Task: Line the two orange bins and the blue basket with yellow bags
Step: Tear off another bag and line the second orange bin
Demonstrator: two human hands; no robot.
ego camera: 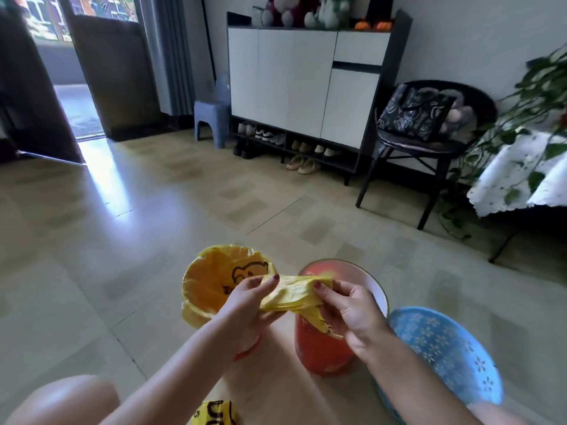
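**Inspector:** Report the state of your hands.

**Me:** My left hand (251,302) and my right hand (346,311) are both closed on one folded yellow bag (291,291). I pinch it between thumb and fingers at each end, and it is stretched between the two hands. A loose tail of it hangs below my right palm.

**Inspector:** Where is that bag in relation to the bins?

**Me:** It is held above the gap between the two orange bins, partly over the rim of the right one. It is not in any bin.

**Inspector:** Condition of the bins?

**Me:** The left orange bin (245,351) is lined: a yellow liner (202,283) with a black printed figure fills its mouth and folds over the rim. My left forearm covers most of its wall. The right orange bin (322,354) is bare inside, showing a pale inner wall and a metallic rim. Both stand upright on the tiled floor (138,240).

**Inspector:** And the basket?

**Me:** The blue basket (445,348) stands just beside the right bin, on its right, unlined, with flower-shaped cut-outs. Whether it touches the bin I cannot tell; my right forearm crosses that spot.

**Inspector:** Anything else in reach?

**Me:** Another yellow bag with black lettering (214,414) lies at the bottom edge, between my knees, only partly in view.
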